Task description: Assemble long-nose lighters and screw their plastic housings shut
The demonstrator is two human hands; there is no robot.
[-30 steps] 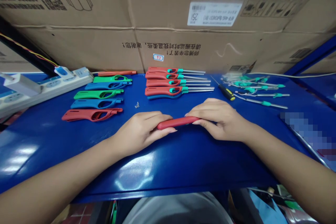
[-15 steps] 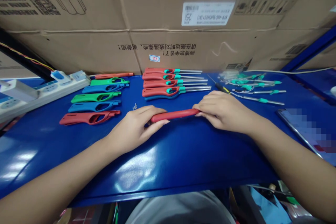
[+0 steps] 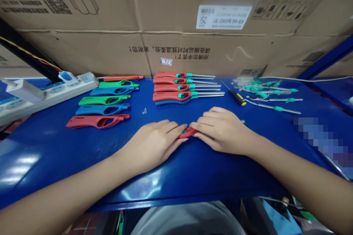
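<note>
Above the front half of the blue table, both hands grip a red stick lighter (image 3: 188, 133). My left hand (image 3: 154, 143) closes around its left part, thumb below and fingers on top. Close beside it, my right hand (image 3: 220, 130) pinches the part to the right. Only a short red stretch with a bit of green shows between the fingers; the rest is covered. Behind the hands lie several red lighters (image 3: 171, 96) with green triggers and metal tubes. A few tiny screws (image 3: 144, 111) are beyond my left hand.
Empty lighter shells in red, green and blue (image 3: 103, 109) line the left, near a white power strip (image 3: 56, 91). Several metal tubes with green parts (image 3: 278, 108) and a screwdriver (image 3: 237, 98) lie at the right. A cardboard box (image 3: 171, 14) stands behind; a blurred-out phone (image 3: 335, 165) is far right.
My hands have come closer together on the lighter and moved slightly nearer to me. The lighter has turned, so green now shows. The whole view has shifted slightly.
</note>
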